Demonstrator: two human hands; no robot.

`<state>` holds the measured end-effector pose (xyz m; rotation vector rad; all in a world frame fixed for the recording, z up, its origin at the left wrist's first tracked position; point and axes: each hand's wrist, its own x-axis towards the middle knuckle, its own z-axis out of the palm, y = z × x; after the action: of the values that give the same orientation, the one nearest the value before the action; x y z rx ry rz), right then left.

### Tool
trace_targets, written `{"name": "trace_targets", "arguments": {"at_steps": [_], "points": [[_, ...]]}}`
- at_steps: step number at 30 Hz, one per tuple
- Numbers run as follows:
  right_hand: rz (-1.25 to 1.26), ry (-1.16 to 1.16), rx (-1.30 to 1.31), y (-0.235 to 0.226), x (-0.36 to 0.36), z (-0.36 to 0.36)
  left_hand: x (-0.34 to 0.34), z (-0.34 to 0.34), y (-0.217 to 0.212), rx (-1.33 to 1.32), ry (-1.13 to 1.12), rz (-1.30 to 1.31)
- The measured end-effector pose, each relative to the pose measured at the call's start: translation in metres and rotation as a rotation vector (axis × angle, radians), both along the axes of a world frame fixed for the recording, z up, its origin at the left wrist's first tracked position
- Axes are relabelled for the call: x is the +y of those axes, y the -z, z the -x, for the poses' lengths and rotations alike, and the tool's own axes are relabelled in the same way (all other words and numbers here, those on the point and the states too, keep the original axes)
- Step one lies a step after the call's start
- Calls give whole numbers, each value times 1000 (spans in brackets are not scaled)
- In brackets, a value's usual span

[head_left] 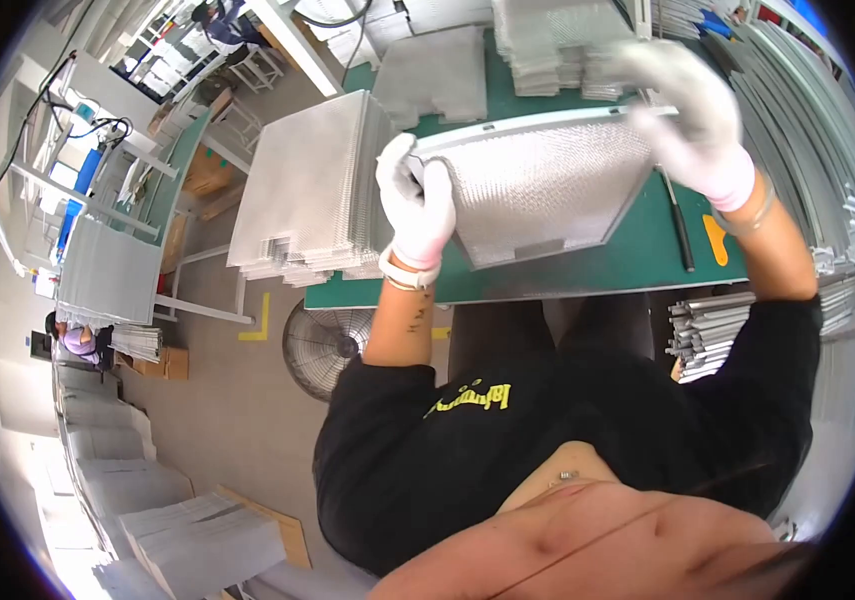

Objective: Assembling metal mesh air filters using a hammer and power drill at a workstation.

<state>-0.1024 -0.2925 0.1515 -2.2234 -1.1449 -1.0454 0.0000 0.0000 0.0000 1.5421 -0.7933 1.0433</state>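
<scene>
A silver mesh filter panel (547, 185) with a metal rail along its far edge is held tilted above the green table. My left hand (414, 200), in a white glove, is closed on its far left corner, thumb on the near side. At the far right corner is my right hand (697, 120), also gloved and blurred by motion. Its thumb and fingers are spread apart around the end of the rail; whether the thumb touches the panel I cannot tell.
Mesh panels are stacked (307, 185) at the table's left, with more piles (432, 75) behind. A black-handled tool (682, 225) and an orange scraper-like piece (715, 240) lie at right. Long metal strips (797, 130) fill the far right. A floor fan (327, 345) stands below left.
</scene>
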Motion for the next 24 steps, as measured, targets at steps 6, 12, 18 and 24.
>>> {"name": "trace_targets", "arguments": {"at_steps": [6, 12, 18, 24], "points": [[-621, 622, 174, 150, -87, 41, -2, 23, -79, -77, 158, -295], [176, 1288, 812, 279, -122, 73, -96, 71, -142, -620, 456, -1027], [-46, 1272, 845, 301, -143, 86, -155, 87, -81, -509, 590, -1425], [-180, 1186, 888, 298, -152, 108, -142, 77, -68, -575, 539, -1300]]}}
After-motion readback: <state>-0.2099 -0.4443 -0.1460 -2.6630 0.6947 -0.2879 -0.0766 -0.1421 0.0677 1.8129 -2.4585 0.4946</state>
